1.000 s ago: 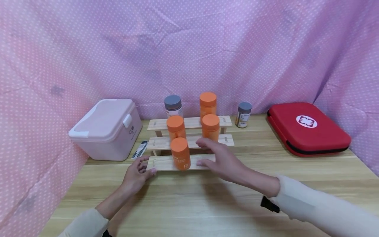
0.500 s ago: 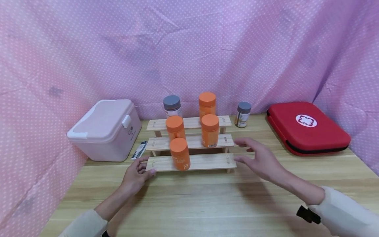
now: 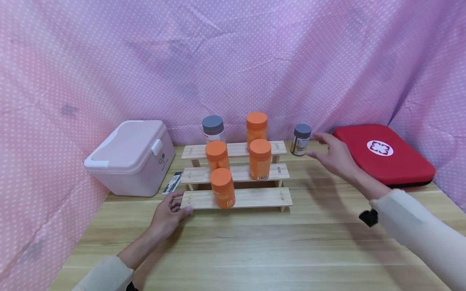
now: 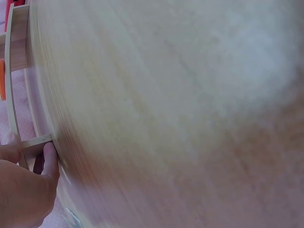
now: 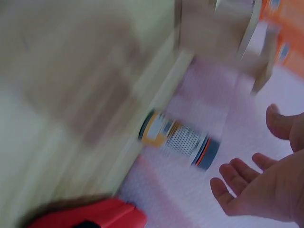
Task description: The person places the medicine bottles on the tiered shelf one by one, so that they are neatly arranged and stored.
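Observation:
My left hand [image 3: 168, 216] grips the left end of the lowest step of a three-step wooden rack [image 3: 262, 198]; the left wrist view shows the fingers [image 4: 50, 159] around its end support. My right hand [image 3: 336, 157] is in the air just right of a small grey-lidded jar [image 3: 300, 140], fingers apart and not touching it. That jar stands upright on the table beside the top step, its label facing the right wrist camera. On the rack stand several orange bottles [image 3: 222, 188] and a grey-lidded bottle [image 3: 213, 127] at the top left.
A lidded pale pink box [image 3: 134, 157] stands left of the rack, with a small printed packet [image 3: 172, 182] between them. At the right lies a red zipped case [image 3: 386, 155] with a white emblem, close behind the right hand. A pink dotted cloth [image 3: 233, 60] hangs behind the table.
My right hand has left the orange bottle on the middle step, passed the rack's right end and risen toward the grey-lidded jar. The left hand has kept its place on the rack.

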A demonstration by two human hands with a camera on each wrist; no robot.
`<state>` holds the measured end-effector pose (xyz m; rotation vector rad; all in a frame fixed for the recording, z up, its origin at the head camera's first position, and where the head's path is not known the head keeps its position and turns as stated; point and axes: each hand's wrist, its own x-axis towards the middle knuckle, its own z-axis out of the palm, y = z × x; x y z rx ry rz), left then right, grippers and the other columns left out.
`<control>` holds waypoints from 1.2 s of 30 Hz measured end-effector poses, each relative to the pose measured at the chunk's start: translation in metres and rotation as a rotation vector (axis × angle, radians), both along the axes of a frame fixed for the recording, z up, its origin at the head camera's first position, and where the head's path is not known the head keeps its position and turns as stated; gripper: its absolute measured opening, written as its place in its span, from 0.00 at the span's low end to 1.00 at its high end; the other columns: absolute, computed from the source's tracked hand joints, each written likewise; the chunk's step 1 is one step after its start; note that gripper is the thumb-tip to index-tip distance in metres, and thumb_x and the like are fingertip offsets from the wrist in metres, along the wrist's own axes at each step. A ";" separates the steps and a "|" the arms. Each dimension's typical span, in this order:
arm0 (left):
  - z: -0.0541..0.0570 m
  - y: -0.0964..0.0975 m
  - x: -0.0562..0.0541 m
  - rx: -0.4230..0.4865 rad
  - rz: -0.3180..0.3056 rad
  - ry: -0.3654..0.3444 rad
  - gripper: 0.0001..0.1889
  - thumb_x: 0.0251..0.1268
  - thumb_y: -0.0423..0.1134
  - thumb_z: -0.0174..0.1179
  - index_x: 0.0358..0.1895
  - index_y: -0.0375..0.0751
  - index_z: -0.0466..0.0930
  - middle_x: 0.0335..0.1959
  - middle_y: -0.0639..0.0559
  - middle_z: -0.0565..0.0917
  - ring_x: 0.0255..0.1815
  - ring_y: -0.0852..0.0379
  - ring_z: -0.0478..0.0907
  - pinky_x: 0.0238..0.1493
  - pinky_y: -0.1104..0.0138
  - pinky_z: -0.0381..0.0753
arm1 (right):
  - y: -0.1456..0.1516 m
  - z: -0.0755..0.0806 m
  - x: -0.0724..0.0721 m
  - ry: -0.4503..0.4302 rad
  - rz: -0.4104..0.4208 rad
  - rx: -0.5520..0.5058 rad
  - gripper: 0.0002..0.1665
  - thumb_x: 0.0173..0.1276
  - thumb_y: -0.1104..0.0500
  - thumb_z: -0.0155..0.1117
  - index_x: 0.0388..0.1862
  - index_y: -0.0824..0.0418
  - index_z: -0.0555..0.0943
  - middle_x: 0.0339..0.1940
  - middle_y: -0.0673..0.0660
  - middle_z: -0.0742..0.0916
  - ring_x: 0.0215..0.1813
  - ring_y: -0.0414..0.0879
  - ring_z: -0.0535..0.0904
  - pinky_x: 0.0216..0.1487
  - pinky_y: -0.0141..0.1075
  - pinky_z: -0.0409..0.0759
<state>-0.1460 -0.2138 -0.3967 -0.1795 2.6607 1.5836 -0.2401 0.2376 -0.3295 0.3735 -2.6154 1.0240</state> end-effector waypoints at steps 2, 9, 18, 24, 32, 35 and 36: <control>0.000 0.000 0.000 -0.004 0.003 0.000 0.30 0.62 0.31 0.64 0.66 0.34 0.63 0.49 0.40 0.82 0.51 0.49 0.79 0.47 0.72 0.77 | 0.004 0.001 -0.020 -0.055 -0.010 -0.011 0.37 0.62 0.58 0.70 0.66 0.71 0.68 0.60 0.73 0.76 0.62 0.67 0.70 0.60 0.59 0.67; 0.000 0.000 0.001 0.013 0.006 -0.002 0.29 0.61 0.30 0.64 0.65 0.34 0.64 0.47 0.40 0.83 0.49 0.50 0.80 0.45 0.73 0.77 | 0.005 -0.002 -0.073 -0.238 0.004 -0.051 0.44 0.67 0.53 0.65 0.73 0.72 0.56 0.68 0.77 0.67 0.67 0.70 0.62 0.64 0.59 0.64; 0.001 0.000 0.001 0.011 0.007 0.000 0.29 0.62 0.31 0.64 0.65 0.35 0.63 0.49 0.39 0.82 0.50 0.49 0.79 0.46 0.72 0.77 | -0.001 -0.007 -0.093 -0.315 0.039 -0.146 0.37 0.71 0.57 0.60 0.70 0.75 0.58 0.64 0.77 0.69 0.63 0.66 0.67 0.63 0.55 0.67; 0.001 0.000 0.001 0.015 0.003 0.004 0.29 0.62 0.30 0.63 0.65 0.35 0.63 0.49 0.39 0.82 0.50 0.49 0.79 0.45 0.73 0.77 | -0.004 -0.012 -0.095 -0.273 0.050 -0.139 0.28 0.73 0.60 0.57 0.63 0.77 0.64 0.57 0.75 0.73 0.57 0.63 0.69 0.59 0.53 0.68; 0.002 0.001 0.000 0.002 0.009 0.002 0.29 0.62 0.31 0.64 0.65 0.35 0.64 0.49 0.40 0.82 0.50 0.50 0.79 0.45 0.72 0.77 | -0.003 -0.014 -0.094 -0.287 0.058 -0.181 0.30 0.73 0.59 0.56 0.66 0.75 0.62 0.61 0.75 0.71 0.61 0.63 0.67 0.62 0.54 0.67; 0.002 0.001 0.000 0.006 0.009 0.002 0.29 0.62 0.30 0.64 0.65 0.35 0.64 0.48 0.40 0.83 0.49 0.51 0.80 0.45 0.73 0.77 | 0.000 -0.015 -0.093 -0.263 0.062 -0.171 0.29 0.73 0.59 0.58 0.65 0.74 0.64 0.59 0.74 0.73 0.59 0.62 0.69 0.59 0.53 0.69; 0.002 0.001 0.001 0.012 0.008 0.004 0.29 0.61 0.30 0.64 0.65 0.34 0.64 0.48 0.39 0.83 0.49 0.51 0.80 0.44 0.73 0.77 | 0.001 -0.015 -0.091 -0.256 0.062 -0.162 0.28 0.73 0.58 0.58 0.65 0.73 0.65 0.58 0.73 0.73 0.58 0.62 0.70 0.58 0.53 0.69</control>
